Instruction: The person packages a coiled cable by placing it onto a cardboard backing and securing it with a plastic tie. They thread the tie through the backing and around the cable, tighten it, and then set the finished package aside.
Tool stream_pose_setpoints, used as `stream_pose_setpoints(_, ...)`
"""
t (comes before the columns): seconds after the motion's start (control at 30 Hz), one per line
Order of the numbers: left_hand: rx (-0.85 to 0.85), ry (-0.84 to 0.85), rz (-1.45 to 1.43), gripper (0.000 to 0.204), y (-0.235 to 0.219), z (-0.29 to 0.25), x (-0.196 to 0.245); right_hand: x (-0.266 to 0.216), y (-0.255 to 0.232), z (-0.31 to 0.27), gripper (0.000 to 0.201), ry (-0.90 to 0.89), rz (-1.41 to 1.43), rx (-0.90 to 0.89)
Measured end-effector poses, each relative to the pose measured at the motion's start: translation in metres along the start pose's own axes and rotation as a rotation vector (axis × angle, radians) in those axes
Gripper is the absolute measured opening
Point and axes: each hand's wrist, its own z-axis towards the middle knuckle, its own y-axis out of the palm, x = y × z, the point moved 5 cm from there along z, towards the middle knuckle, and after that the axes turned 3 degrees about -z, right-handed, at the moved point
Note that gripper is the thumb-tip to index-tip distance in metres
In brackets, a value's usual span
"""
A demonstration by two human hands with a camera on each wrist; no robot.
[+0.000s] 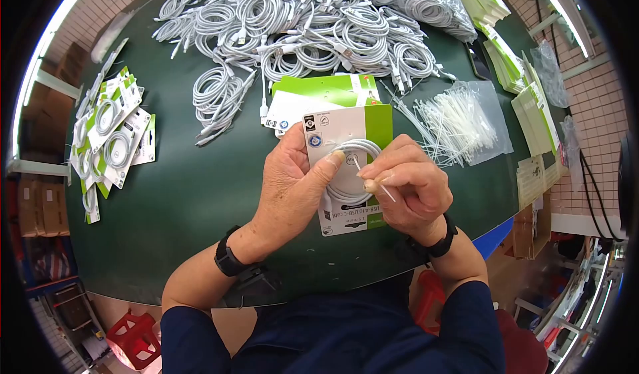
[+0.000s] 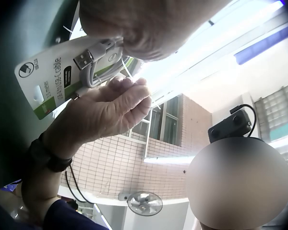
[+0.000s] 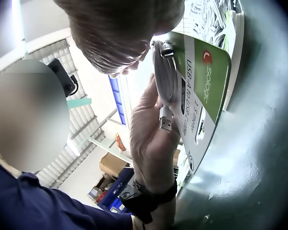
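Observation:
Over the green table point(image 1: 186, 201) I hold a white and green packaging card point(image 1: 343, 219) with a coiled white USB cable point(image 1: 346, 187) lying on it. My left hand point(image 1: 293, 181) grips the card's left edge, its thumb pressing the coil. My right hand point(image 1: 406, 184) pinches a thin white cable tie point(image 1: 388, 194) at the coil's right side. The left wrist view shows the card point(image 2: 48, 79), the USB plug point(image 2: 84, 60) and the right hand point(image 2: 110, 110). From the right wrist, the left hand point(image 3: 151, 129) is curled behind the card point(image 3: 209, 86) and the coil point(image 3: 164, 72).
A big pile of coiled white cables point(image 1: 306, 21) fills the far side. More cards point(image 1: 319, 94) lie just beyond my hands. A clear bag of cable ties point(image 1: 459, 121) sits to the right, packaged cables point(image 1: 113, 134) to the left, green card stacks point(image 1: 526, 88) far right.

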Motion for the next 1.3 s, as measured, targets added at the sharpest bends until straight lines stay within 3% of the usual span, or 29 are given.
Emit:
stream_pose_setpoints(0.07,-0.01,-0.019,0.004,0.039,0.002,-0.001,-0.002,0.003,0.002,-0.003,0.024,0.085,0.082,0.115)
stream_pose_setpoints(0.23,-0.044,-0.091,0.08,0.038,0.004,-0.006,-0.013,0.013,-0.004,0.003,0.025,0.059,-0.169,0.007)
stream_pose_setpoints(0.5,-0.046,-0.067,0.033,0.038,0.001,-0.003,-0.015,0.013,0.001,0.01,0.032,-0.105,-0.452,-0.059)
stream_pose_setpoints(0.73,-0.037,-0.061,0.037,0.037,0.001,-0.003,-0.01,0.002,-0.007,0.006,0.044,-0.172,-0.473,-0.196)
stream_pose_setpoints(1.3,-0.043,-0.06,0.061,0.044,0.0,-0.004,-0.007,0.0,-0.006,0.002,0.042,-0.208,-0.4,-0.144)
